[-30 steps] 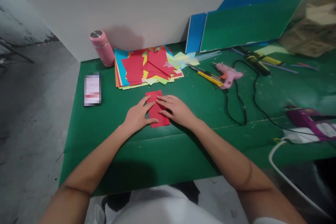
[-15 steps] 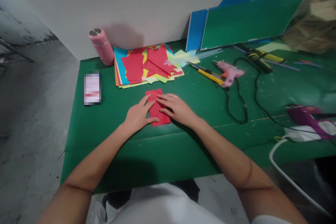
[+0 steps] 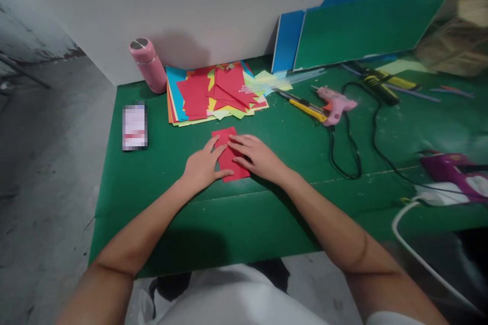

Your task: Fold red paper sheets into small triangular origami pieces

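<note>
A small red paper rectangle (image 3: 227, 163) lies on the green tabletop (image 3: 160, 172) in front of me. My left hand (image 3: 205, 163) rests on its left side, fingers spread, with the thumb across the lower part. From the right, my right hand (image 3: 256, 157) lies over the paper with its fingers stretched out and slightly apart. Both hands press it from above rather than grasp it. Part of the paper's right side is hidden under the right fingers. Behind it sits a pile of coloured paper (image 3: 194, 96), red sheets uppermost.
A pink flask (image 3: 150, 67) stands left of the pile, and a blurred-out phone-like object (image 3: 134, 128) lies nearer. To the right are a yellow utility knife (image 3: 307, 110), a pink glue gun (image 3: 334, 105), black-and-yellow tools (image 3: 381, 86), loose cables and a purple device (image 3: 450, 170). Boards (image 3: 366, 30) lean behind.
The view has shifted slightly. Both hands keep nearly the same pose on the red paper, whose lower end has turned a little to the right.
</note>
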`<state>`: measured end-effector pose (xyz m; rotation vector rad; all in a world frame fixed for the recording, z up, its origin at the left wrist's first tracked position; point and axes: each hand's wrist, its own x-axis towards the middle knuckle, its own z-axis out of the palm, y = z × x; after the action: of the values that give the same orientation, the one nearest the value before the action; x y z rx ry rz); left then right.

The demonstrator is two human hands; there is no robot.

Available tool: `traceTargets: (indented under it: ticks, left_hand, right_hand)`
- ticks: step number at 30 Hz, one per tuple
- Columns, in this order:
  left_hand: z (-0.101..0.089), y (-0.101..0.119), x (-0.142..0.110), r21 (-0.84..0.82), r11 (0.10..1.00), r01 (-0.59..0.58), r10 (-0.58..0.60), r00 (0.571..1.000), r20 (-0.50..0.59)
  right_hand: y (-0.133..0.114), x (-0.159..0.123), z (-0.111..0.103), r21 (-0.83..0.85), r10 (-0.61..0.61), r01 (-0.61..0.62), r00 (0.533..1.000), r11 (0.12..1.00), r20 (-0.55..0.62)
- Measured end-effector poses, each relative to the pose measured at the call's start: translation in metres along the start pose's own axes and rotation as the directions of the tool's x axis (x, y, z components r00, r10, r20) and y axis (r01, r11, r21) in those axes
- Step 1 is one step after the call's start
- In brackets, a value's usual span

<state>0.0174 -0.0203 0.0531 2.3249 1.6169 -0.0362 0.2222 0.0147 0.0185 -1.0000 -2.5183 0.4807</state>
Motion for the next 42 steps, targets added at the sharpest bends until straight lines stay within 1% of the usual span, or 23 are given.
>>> traceTargets:
  ticks: [2, 5, 9, 12, 15, 21, 25, 28, 31, 33, 35, 37, 38, 40, 42]
  left_hand:
    - [-0.001, 0.001, 0.000, 0.004, 1.000, 0.001, -0.001, 1.000, 0.010]
    - [-0.001, 0.001, 0.000, 0.005, 1.000, -0.007, 0.007, 1.000, 0.008]
    - [0.000, 0.001, 0.000, -0.003, 1.000, -0.015, 0.015, 1.000, 0.005]
    - [0.001, 0.001, 0.000, -0.012, 1.000, -0.015, 0.015, 1.000, 0.000]
    - [0.001, 0.002, 0.000, -0.017, 1.000, -0.012, 0.012, 1.000, -0.013]
    - [0.002, 0.002, 0.001, 0.000, 1.000, 0.012, -0.012, 1.000, 0.002]
    - [0.002, 0.002, 0.001, 0.018, 1.000, 0.006, -0.006, 1.000, 0.003]
    - [0.002, 0.002, 0.001, 0.021, 1.000, 0.008, -0.008, 1.000, 0.003]
    - [0.002, 0.002, 0.001, 0.030, 1.000, 0.008, -0.008, 1.000, 0.005]
    - [0.001, 0.003, 0.001, 0.035, 0.999, 0.006, -0.007, 1.000, 0.009]
    - [0.001, 0.003, 0.001, 0.039, 0.999, 0.007, -0.007, 1.000, 0.011]
    - [0.000, 0.003, 0.001, 0.043, 0.999, 0.008, -0.009, 1.000, 0.012]
    - [0.000, 0.003, 0.001, 0.046, 0.999, 0.009, -0.010, 1.000, 0.014]
    - [0.000, 0.004, 0.001, 0.050, 0.999, 0.010, -0.011, 1.000, 0.018]
    - [0.000, 0.004, 0.001, 0.049, 0.999, 0.010, -0.011, 1.000, 0.020]
  right_hand:
    - [-0.002, -0.001, -0.001, -0.029, 0.030, -0.030, 0.999, 0.999, -0.013]
    - [-0.002, -0.002, -0.005, -0.064, 0.108, -0.108, 0.994, 0.992, -0.012]
    - [0.002, -0.005, -0.015, -0.057, 0.174, -0.169, 0.981, 0.984, 0.082]
    - [0.007, -0.009, -0.023, -0.045, 0.181, -0.176, 0.970, 0.983, 0.162]
    - [0.011, -0.012, -0.029, -0.038, 0.157, -0.152, 0.965, 0.988, 0.212]
    - [0.014, -0.011, -0.033, 0.007, 0.138, -0.145, 0.959, 0.989, 0.249]
    - [0.013, -0.009, -0.029, 0.035, 0.176, -0.187, 0.963, 0.982, 0.204]
    - [0.012, -0.005, -0.023, 0.003, 0.240, -0.242, 0.963, 0.970, 0.125]
    - [0.011, 0.003, -0.018, -0.027, 0.324, -0.323, 0.945, 0.946, 0.048]
    - [0.012, 0.012, -0.016, -0.041, 0.379, -0.378, 0.925, 0.925, 0.015]
    - [0.012, 0.024, -0.015, -0.058, 0.423, -0.422, 0.906, 0.905, 0.020]
    - [0.013, 0.035, -0.013, -0.096, 0.489, -0.487, 0.872, 0.868, 0.001]
    - [0.013, 0.039, -0.012, -0.117, 0.530, -0.527, 0.848, 0.842, -0.008]
    - [0.011, 0.045, -0.009, -0.146, 0.586, -0.587, 0.808, 0.796, -0.054]
    - [0.009, 0.046, -0.006, -0.136, 0.605, -0.614, 0.789, 0.777, -0.104]
